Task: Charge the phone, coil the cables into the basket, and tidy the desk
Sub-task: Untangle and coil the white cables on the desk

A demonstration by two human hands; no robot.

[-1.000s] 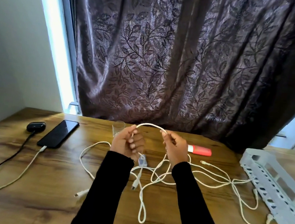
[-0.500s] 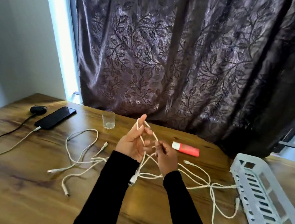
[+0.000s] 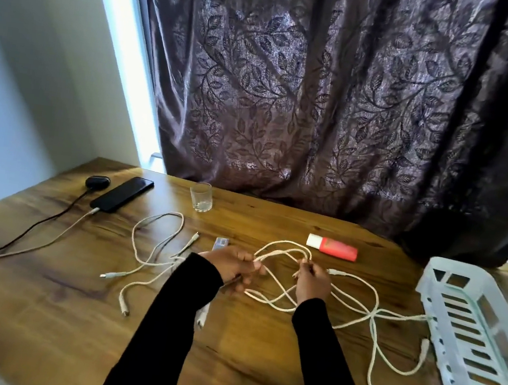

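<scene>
Pinching one white cable (image 3: 284,249), left hand (image 3: 231,264) and right hand (image 3: 314,279); basket (image 3: 479,354) cropped at right.

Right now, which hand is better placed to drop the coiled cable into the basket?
Probably the right hand. It pinches the white cable on the side nearer the white basket, while the left hand holds the loops farther away.

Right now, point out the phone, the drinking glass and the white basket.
phone (image 3: 122,194), head view, middle of its dark screen.
drinking glass (image 3: 201,197), head view, its clear side wall.
white basket (image 3: 428,274), head view, near end wall.
</scene>
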